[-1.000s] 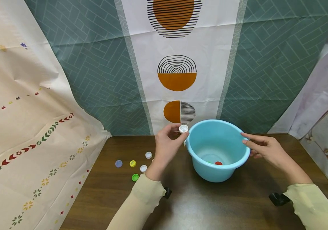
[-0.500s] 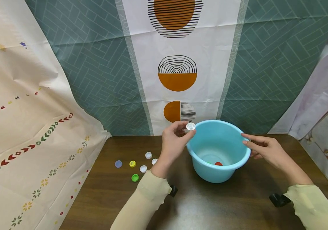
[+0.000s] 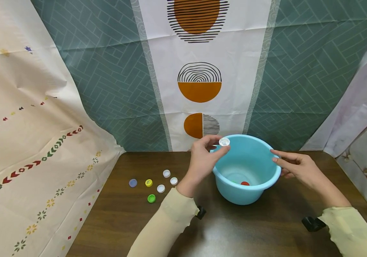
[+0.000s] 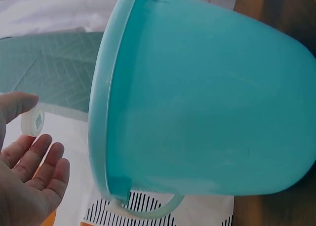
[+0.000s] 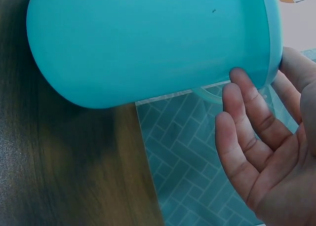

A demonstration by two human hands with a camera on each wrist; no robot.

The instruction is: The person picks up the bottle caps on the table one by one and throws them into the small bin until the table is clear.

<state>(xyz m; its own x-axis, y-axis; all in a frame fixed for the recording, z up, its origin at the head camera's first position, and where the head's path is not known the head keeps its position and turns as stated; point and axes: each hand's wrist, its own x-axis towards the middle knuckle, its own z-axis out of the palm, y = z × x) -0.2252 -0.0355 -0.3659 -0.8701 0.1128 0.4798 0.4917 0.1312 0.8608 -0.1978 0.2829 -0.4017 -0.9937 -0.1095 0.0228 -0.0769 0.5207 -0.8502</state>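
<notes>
My left hand (image 3: 201, 157) pinches a white bottle cap (image 3: 224, 142) between thumb and fingers, above the left rim of a light blue tub (image 3: 239, 194). In the left wrist view the cap (image 4: 32, 121) sits between thumb and index finger, with the other fingers loosely bent, just outside the tub's rim (image 4: 101, 102). On the opposite side my right hand (image 3: 296, 166) holds the tub's rim. The right wrist view shows thumb and fingers about the rim, with other fingertips (image 5: 229, 122) by the outer wall. Inside the tub lies a red cap (image 3: 245, 183); something green shows faintly beside it.
Left of the tub, on the brown wooden table (image 3: 112, 221), lie several loose caps: a blue one (image 3: 133, 183), a yellow one (image 3: 149, 182), a green one (image 3: 151, 198) and white ones (image 3: 161, 188). A patterned cloth (image 3: 199, 71) hangs behind the table.
My left hand has moved right with the white cap, from beside the tub to over its left rim. A white cap on the table has come into full view. My right hand stays put.
</notes>
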